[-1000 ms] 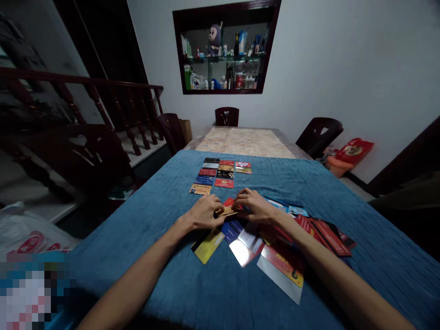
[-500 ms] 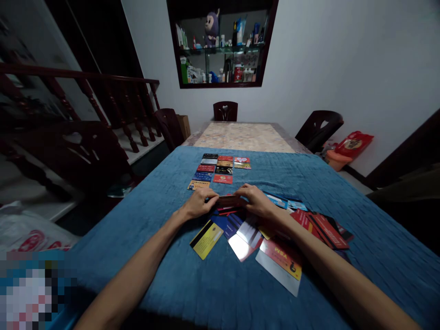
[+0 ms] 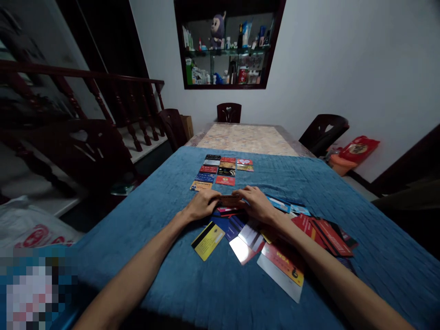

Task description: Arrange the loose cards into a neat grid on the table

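A card (image 3: 229,200) is standing tilted, midway across the cloth (image 3: 144,206). The left hand (image 3: 203,204) is pinching one end, fingers nearly closed; the right hand (image 3: 256,203) is curling onto the other. The right forearm (image 3: 323,259) is slanting over loose cards (image 3: 252,234). Neat rows (image 3: 209,169) are lying toward the cloth's far edge.

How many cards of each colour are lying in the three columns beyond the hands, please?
Red cards: 4
Yellow, orange or gold cards: 3
Black cards: 2
Blue card: 1
Silver card: 1
Total: 11, taking each colour band as one card
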Tool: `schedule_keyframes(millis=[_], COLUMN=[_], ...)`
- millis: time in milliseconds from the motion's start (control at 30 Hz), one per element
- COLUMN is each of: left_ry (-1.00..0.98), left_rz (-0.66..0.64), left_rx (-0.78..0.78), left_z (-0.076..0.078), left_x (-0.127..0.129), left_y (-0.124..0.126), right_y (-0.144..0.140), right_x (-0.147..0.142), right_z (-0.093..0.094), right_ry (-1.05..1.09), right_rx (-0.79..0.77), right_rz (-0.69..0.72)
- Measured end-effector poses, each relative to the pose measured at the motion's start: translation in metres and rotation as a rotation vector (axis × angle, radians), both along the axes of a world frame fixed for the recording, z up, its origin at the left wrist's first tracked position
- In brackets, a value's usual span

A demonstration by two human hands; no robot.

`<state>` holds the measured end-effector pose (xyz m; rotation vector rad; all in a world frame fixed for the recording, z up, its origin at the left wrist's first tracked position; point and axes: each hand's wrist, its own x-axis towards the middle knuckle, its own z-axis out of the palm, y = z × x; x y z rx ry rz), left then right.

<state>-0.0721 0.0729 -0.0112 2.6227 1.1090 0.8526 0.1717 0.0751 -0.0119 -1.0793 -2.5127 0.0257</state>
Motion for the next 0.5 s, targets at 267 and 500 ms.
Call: schedule_keyframes(millis=[267, 500], left_ry=[0.009, -0.05], left_rz=[0.04, 0.05], left_rx=[0.033, 0.058], left_z=[-0.002, 0.001], left_x=[-0.002, -0.005], left_y=[0.003, 0.004], right_y=[-0.006, -0.013], right_x=[-0.005, -0.012], right_z=[-0.001, -0.002], right_ry=[-0.029, -0.025], right_rx=[0.176, 0.376], right_rz=[-0.026, -0.074])
